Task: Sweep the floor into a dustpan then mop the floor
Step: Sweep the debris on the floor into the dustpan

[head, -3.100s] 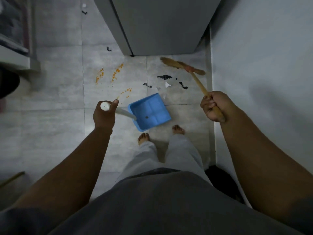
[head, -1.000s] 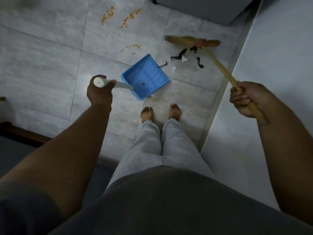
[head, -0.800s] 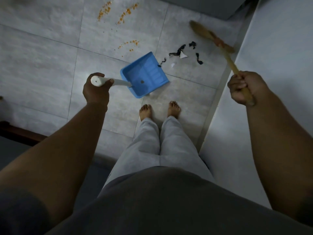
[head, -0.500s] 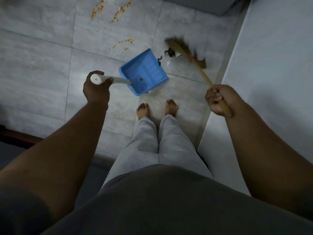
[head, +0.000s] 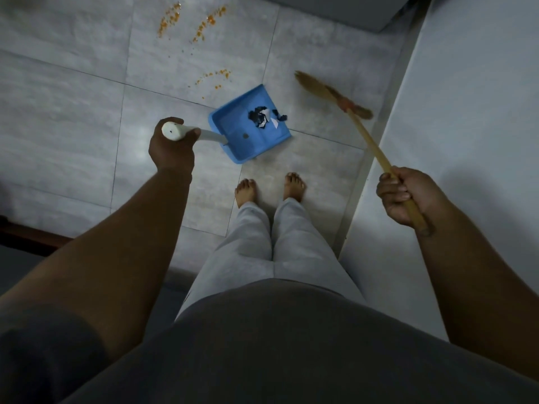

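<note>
A blue dustpan (head: 233, 138) rests on the grey tiled floor just ahead of my bare feet. Black and white scraps (head: 264, 118) lie inside it near its front lip. My left hand (head: 172, 147) grips the dustpan's white handle. My right hand (head: 405, 196) grips the wooden stick of a straw broom (head: 329, 93), whose bristle head is off to the right of the pan. Orange crumbs (head: 189, 21) are scattered on the tiles beyond the pan, with a smaller trail of crumbs (head: 215, 75) close to its far corner.
A pale wall (head: 472, 112) runs along the right side, close to my right foot. A grey cabinet base (head: 335, 7) stands at the top. A dark wooden edge (head: 29, 237) crosses the lower left floor.
The broom swept leftward against the pan's lip and then swung back to the right. The black and white scraps that lay on the tiles are now inside the dustpan.
</note>
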A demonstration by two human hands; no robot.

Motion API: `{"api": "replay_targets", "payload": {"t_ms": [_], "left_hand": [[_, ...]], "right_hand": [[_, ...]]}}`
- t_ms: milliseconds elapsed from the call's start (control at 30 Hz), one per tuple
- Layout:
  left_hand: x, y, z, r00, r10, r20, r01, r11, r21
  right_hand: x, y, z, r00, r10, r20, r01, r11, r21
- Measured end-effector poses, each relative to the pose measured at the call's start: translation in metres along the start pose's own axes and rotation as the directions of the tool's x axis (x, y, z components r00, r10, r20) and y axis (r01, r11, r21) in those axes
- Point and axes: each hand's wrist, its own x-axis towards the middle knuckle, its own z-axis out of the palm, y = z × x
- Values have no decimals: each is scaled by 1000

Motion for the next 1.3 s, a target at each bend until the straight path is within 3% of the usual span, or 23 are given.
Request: {"api": "replay_targets", "payload": {"t_ms": [367, 767, 1133, 1300], "left_hand": [[1, -11, -10, 997, 8, 76, -10, 1000, 26], [3, -5, -47, 993, -120, 2, 119, 981, -153], [-26, -13, -159, 968, -195, -155, 114, 900, -421], [-32, -27, -197, 924, -296, -240, 142, 852, -504]], "right_hand": [[-16, 69, 1, 963, 240, 120, -243, 970, 7], [-54, 25, 20, 992, 95, 81, -88, 992, -90], [-71, 6, 126, 977, 101, 186, -19, 918, -396], [-81, 20, 187, 972, 124, 198, -5, 858, -514]]}}
